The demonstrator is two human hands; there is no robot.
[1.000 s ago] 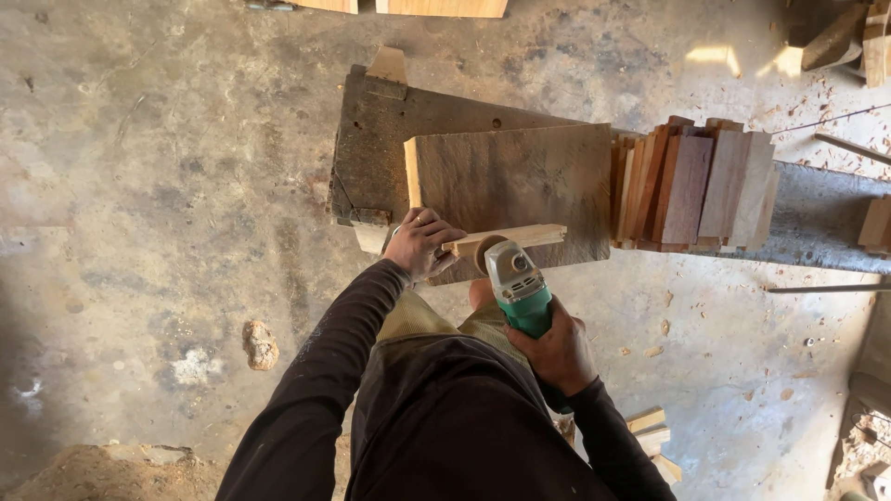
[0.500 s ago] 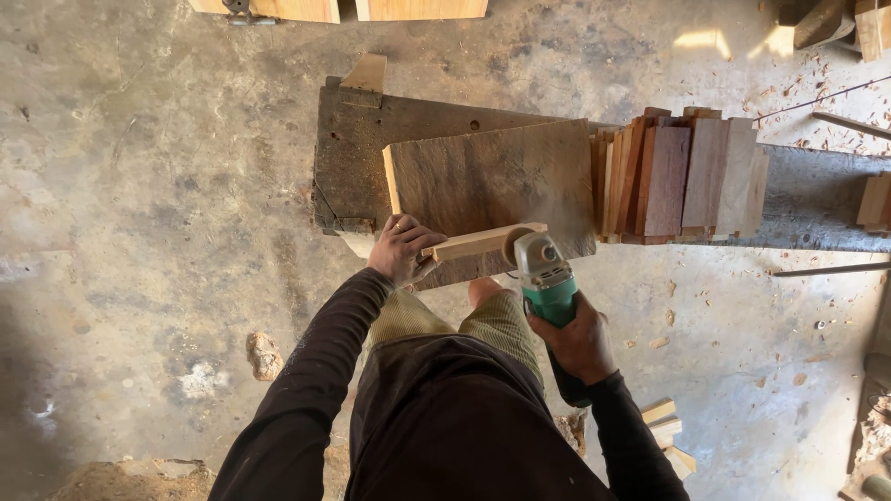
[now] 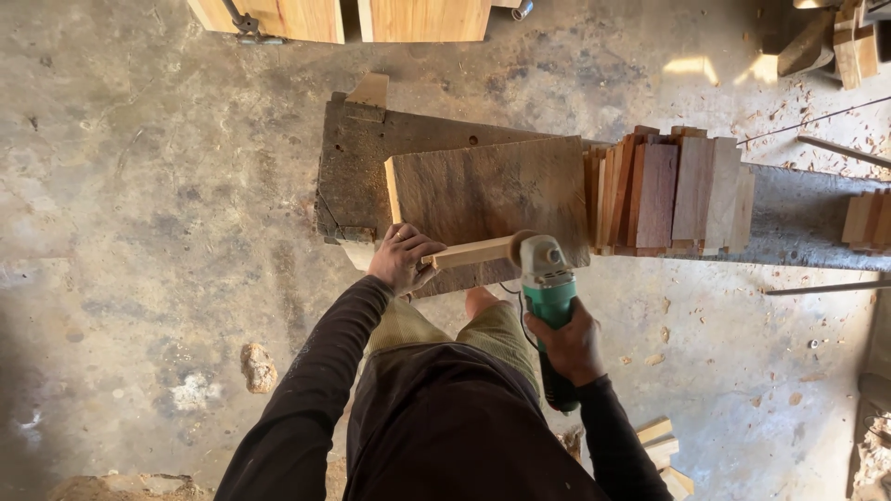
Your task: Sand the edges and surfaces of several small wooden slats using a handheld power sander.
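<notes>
Our left hand (image 3: 401,258) was closed around one end of a pale wood strip (image 3: 471,251), pinning it against the near edge of the bench (image 3: 357,176). Our right hand (image 3: 571,345) was wrapped tight about the green body of an angle grinder (image 3: 548,292), whose head sat against the strip's far end.

The strip looked light, stiff and narrow, so we judged it apt to chatter or kick under the disc unless held firmly at the end away from the tool (fingers well back from the wheel). The grinder seemed the heavier thing, best taken by its barrel as we had it; its cord trailed down towards our knees.

Beyond the strip, a broad grey-brown board (image 3: 492,190) lay flat on the bench, just behind the work. To its right a row of reddish offcuts (image 3: 668,190) stood on edge, touching the board's side and close to the grinder's head, which left little room on that side. Further right more offcuts (image 3: 868,218) sat apart. Pale planks (image 3: 371,19) lay on the concrete floor (image 3: 139,186) past the bench, and small blocks (image 3: 664,450) by our right leg.
</notes>
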